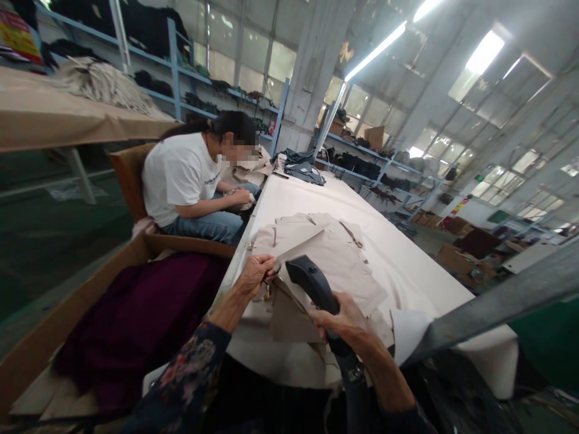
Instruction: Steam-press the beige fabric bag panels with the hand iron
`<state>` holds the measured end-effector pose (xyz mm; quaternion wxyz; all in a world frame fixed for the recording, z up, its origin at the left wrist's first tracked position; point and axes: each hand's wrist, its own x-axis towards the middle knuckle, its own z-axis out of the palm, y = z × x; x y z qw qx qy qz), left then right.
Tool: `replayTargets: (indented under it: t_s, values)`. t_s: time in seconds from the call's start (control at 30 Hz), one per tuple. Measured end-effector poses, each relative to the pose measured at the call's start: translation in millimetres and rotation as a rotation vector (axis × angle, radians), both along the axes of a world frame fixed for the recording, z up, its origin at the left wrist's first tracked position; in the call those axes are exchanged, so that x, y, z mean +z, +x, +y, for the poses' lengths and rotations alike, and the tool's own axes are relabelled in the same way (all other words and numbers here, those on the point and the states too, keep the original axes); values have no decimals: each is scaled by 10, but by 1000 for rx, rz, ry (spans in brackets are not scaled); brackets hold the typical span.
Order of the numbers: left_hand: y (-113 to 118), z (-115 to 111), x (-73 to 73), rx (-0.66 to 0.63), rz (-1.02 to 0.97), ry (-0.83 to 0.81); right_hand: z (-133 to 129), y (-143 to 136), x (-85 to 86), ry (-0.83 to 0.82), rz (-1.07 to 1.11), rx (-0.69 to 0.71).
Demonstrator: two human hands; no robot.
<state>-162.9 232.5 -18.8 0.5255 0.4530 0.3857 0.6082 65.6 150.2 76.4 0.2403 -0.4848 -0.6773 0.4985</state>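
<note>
Fingers (pixel 320 316) of the right hand (pixel 351 322) are wrapped around the neck of a dark handheld tool (pixel 312 278), whose lower end runs down between the forearms. Its flat head hovers near the left hand (pixel 256 276), just above or touching the cloth; I cannot tell which. The left fingertips are pinched together on the edge of a beige fabric piece (pixel 296 240). It lies on a loose pile of beige pieces (pixel 350 271) at the near end of a white-covered table (pixel 416 271). To the left, a cardboard box (pixel 34 340) holds purple cloth (pixel 149 313); beyond it sits a person in a white T-shirt (pixel 178 172). Blue shelves (pixel 173 69) line the back wall.
</note>
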Motion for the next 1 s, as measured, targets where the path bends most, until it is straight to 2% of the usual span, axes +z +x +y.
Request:
replayTargets:
  t_s: [0.17, 0.3, 0.43, 0.57, 0.6, 0.67, 0.77, 0.87, 1.0]
  values:
    - [37, -79, 5, 9, 137, 14, 129, -188, -73, -11, 43, 54]
    - [28, -80, 4, 122, 317, 16, 199, -211, -44, -19, 80, 7]
    - [23, -160, 56, 250, 562, 70, 103, 51, 40, 12, 123, -108]
    - [191, -533, 123, 340, 792, 224, -127, 452, 112, 51, 104, -231]
    - [259, -656, 119, 337, 832, 274, -195, 546, 116, 55, 86, -258]
    - [406, -878, 70, 245, 931, 415, -329, 709, 95, 52, 54, -302]
    - [598, -1035, -67, 49, 1338, 754, -503, 888, 3, 17, 70, -360]
    - [707, -966, -174, 36, 1506, 827, -650, 1020, -107, -15, 91, -412]
    - [764, -727, -170, 50, 1568, 816, -838, 1167, -150, 36, 62, -456]
